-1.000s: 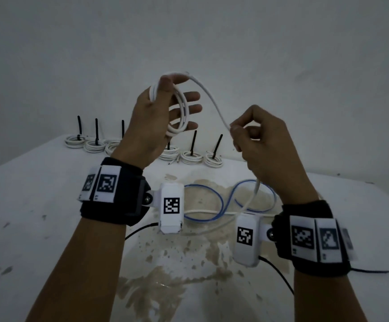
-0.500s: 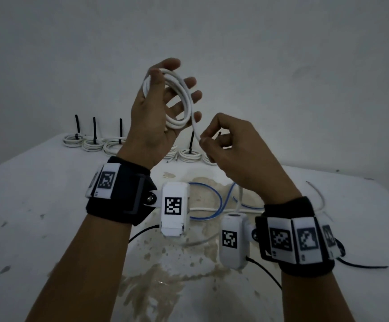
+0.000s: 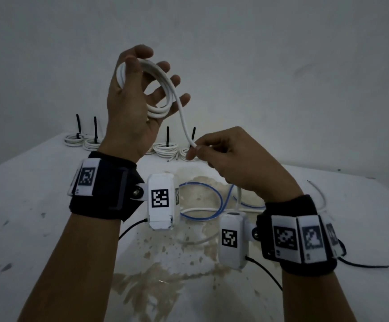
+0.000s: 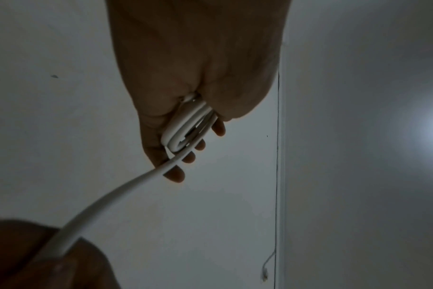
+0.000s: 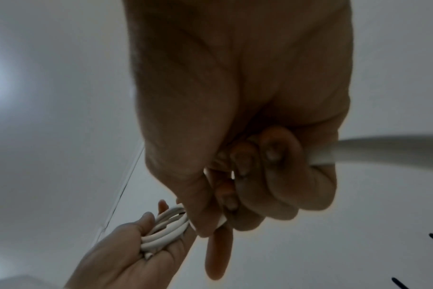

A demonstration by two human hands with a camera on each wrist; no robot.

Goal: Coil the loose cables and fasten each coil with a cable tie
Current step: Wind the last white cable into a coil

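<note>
My left hand (image 3: 140,66) is raised above the table with a coil of white cable (image 3: 165,89) lying across its spread fingers; the thumb presses the top of the coil. From the coil one strand (image 3: 184,122) curves down to my right hand (image 3: 197,151), which pinches it between thumb and forefinger and lets the rest drop to the table. In the left wrist view the coil (image 4: 185,127) sits in the palm and the strand (image 4: 126,187) runs out to the lower left. The right wrist view shows fingers (image 5: 272,176) curled round the cable, the coil (image 5: 166,228) beyond.
Several finished white coils (image 3: 165,148) with upright black cable ties (image 3: 95,129) line the back edge of the stained white table (image 3: 26,205). A loose blue cable (image 3: 219,205) and a thin white wire (image 3: 319,194) lie on it below my hands. A wall stands close behind.
My right hand has laid another loop onto the coil and dropped down and right, sliding along the strand. My left hand has risen slightly and spread its fingers.
</note>
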